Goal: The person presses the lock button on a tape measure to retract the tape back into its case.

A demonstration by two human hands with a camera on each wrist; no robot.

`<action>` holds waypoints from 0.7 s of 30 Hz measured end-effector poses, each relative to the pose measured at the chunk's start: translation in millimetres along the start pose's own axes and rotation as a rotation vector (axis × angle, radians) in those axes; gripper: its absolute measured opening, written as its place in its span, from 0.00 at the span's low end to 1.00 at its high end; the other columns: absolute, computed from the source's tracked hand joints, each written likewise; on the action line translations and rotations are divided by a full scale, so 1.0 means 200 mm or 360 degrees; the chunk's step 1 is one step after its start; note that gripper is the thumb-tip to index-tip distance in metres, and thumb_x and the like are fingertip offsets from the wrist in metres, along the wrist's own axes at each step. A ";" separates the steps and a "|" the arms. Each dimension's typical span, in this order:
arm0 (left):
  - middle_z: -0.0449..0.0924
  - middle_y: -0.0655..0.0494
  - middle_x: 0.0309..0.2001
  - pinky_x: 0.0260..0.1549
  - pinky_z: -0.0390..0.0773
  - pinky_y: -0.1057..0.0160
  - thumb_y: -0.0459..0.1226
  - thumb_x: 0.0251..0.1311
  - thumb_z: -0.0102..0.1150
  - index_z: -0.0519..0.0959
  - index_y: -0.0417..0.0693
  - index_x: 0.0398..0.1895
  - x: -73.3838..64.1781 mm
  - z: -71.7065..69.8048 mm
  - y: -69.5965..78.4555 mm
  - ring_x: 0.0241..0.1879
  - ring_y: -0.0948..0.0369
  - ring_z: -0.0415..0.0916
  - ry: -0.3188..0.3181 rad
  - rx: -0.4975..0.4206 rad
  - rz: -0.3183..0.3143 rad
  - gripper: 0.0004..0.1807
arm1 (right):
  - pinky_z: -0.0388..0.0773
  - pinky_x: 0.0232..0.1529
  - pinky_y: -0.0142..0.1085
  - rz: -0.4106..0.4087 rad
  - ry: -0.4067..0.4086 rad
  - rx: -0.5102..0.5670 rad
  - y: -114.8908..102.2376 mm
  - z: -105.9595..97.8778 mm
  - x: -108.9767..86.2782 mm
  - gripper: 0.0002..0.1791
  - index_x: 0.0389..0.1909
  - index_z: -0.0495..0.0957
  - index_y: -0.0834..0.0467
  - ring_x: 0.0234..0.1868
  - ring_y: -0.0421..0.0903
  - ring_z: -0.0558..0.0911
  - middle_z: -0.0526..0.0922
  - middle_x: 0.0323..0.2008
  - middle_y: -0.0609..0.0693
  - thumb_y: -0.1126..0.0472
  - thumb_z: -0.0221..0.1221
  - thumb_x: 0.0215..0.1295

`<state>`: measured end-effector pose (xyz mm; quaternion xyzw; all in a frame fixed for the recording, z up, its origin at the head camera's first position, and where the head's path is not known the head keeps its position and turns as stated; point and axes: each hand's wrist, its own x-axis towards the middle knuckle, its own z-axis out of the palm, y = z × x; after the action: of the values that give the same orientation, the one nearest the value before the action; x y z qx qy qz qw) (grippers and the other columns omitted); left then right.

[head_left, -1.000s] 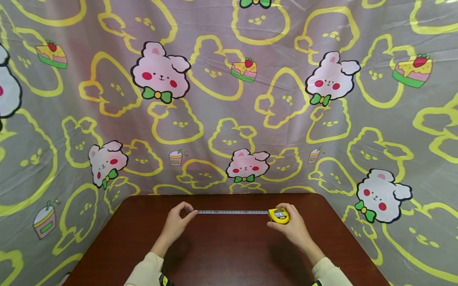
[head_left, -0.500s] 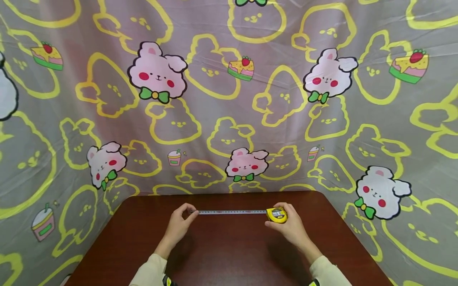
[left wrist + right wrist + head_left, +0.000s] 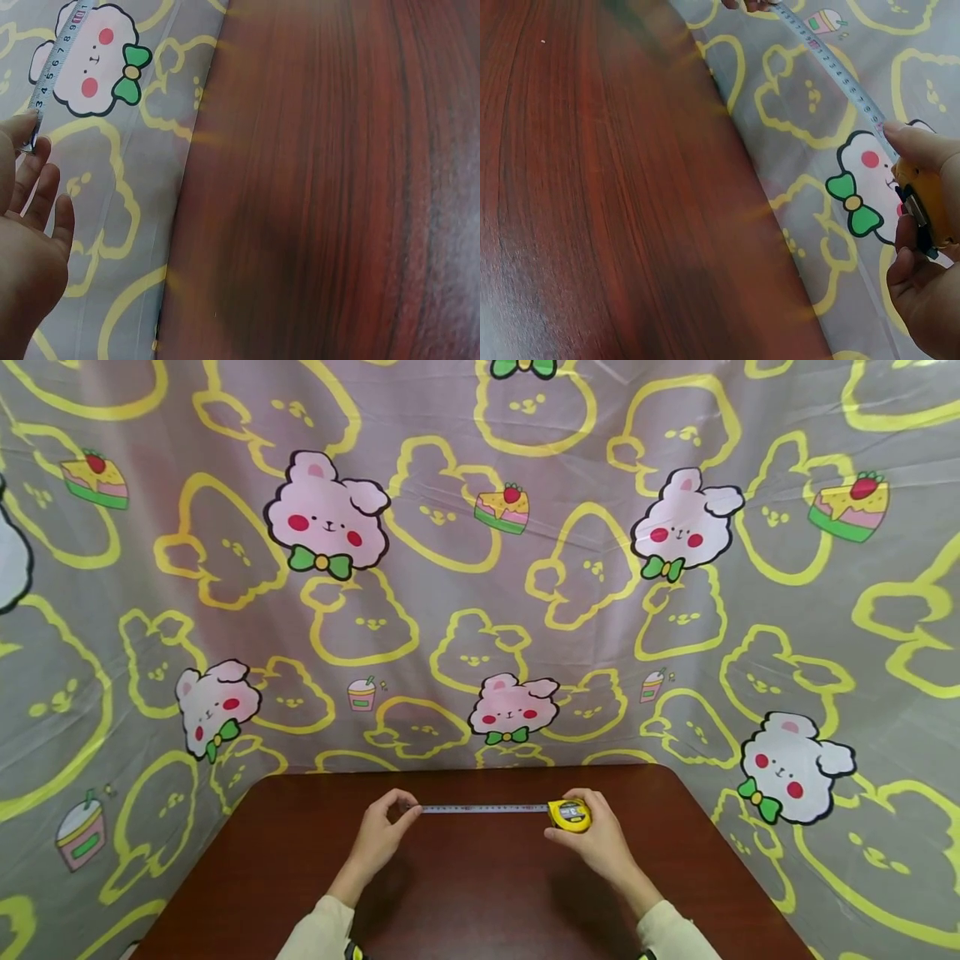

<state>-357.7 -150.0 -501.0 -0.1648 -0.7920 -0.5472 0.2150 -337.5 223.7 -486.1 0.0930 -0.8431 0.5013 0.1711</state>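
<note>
A yellow tape measure [image 3: 570, 816] is held in my right hand [image 3: 600, 839], thumb on the near side and fingers over the far side. Its silver blade [image 3: 483, 809] stretches level and straight to my left hand [image 3: 381, 828], which pinches the blade's end between thumb and finger. In the left wrist view, the metal end hook [image 3: 28, 147] shows by the fingertips, with the low numbers beside it. The right wrist view has the yellow case [image 3: 926, 196] in the palm, and the thumb lies close to where the blade comes out.
Both hands are above a dark reddish-brown wooden table [image 3: 480, 893]. A grey curtain [image 3: 450, 585] with yellow outlines and white rabbit heads hangs behind the table and along both sides. Hand shadows fall on the tabletop.
The right hand and tape measure case have moved left, and the left hand slightly right. The exposed blade between them is shorter. Both grips stay the same.
</note>
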 end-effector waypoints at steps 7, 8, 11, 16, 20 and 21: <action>0.79 0.56 0.33 0.37 0.73 0.62 0.29 0.63 0.70 0.82 0.43 0.37 0.00 0.06 0.00 0.36 0.58 0.75 0.0034 0.0029 0.0088 0.05 | 0.77 0.42 0.38 -0.0028 0.0010 -0.0001 -0.01 0.04 0.00 0.34 0.53 0.77 0.55 0.45 0.49 0.76 0.74 0.46 0.50 0.58 0.83 0.45; 0.80 0.54 0.33 0.37 0.74 0.61 0.28 0.62 0.70 0.82 0.41 0.37 0.00 0.06 0.00 0.36 0.57 0.75 0.0043 0.0027 0.0093 0.05 | 0.77 0.42 0.39 -0.0027 0.0007 -0.0001 -0.02 0.05 0.00 0.34 0.53 0.77 0.55 0.45 0.49 0.76 0.74 0.47 0.50 0.58 0.83 0.45; 0.80 0.53 0.32 0.37 0.74 0.59 0.28 0.62 0.70 0.83 0.41 0.37 0.01 0.08 0.00 0.36 0.53 0.75 0.0045 0.0003 0.0086 0.05 | 0.77 0.43 0.40 -0.0027 0.0011 -0.0011 -0.02 0.05 0.01 0.35 0.54 0.77 0.55 0.46 0.50 0.76 0.74 0.47 0.50 0.57 0.83 0.45; 0.79 0.58 0.32 0.38 0.74 0.59 0.29 0.63 0.70 0.83 0.44 0.36 0.01 0.10 0.02 0.36 0.55 0.75 0.0017 0.0014 0.0072 0.05 | 0.77 0.43 0.40 -0.0037 0.0008 -0.0038 -0.03 0.06 0.01 0.35 0.53 0.77 0.55 0.46 0.49 0.76 0.74 0.48 0.50 0.56 0.83 0.45; 0.79 0.60 0.32 0.39 0.74 0.60 0.31 0.64 0.70 0.83 0.46 0.36 0.00 0.11 0.02 0.37 0.58 0.75 -0.0019 -0.0006 0.0048 0.04 | 0.76 0.42 0.41 -0.0064 0.0009 -0.0052 -0.02 0.07 0.01 0.35 0.52 0.78 0.54 0.44 0.49 0.76 0.74 0.47 0.49 0.56 0.84 0.43; 0.79 0.60 0.33 0.39 0.74 0.61 0.32 0.64 0.70 0.83 0.47 0.36 0.00 0.11 0.02 0.37 0.58 0.76 -0.0029 -0.0009 0.0043 0.04 | 0.76 0.43 0.41 -0.0070 0.0012 -0.0053 -0.02 0.07 0.01 0.35 0.52 0.78 0.54 0.44 0.49 0.76 0.74 0.46 0.49 0.56 0.84 0.43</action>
<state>-360.0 -127.1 -504.6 -0.1811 -0.7900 -0.5449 0.2147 -340.6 209.9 -488.6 0.1068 -0.8484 0.4837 0.1867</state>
